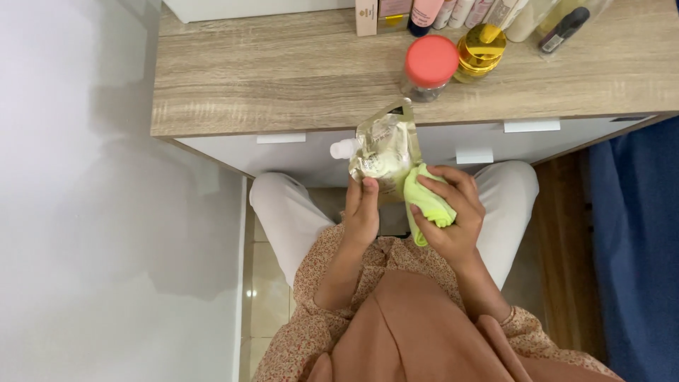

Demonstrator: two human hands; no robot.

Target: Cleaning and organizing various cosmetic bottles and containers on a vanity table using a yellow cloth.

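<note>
So we've got the pouch in the left hand, grip closed around its lower edge, thumb on the front, white spout sticking out to the side. It's held up just in front of the counter edge, above our lap. The right hand sits right beside the pouch, grip wrapped around a green cloth that's pressed against the pouch's side. Beyond the pouch, on the counter, stand a red-lidded jar and a yellow bottle.

Looks like a home bedroom: cosmetic bottles line the back of a wooden dresser top, white drawers underneath.
</note>
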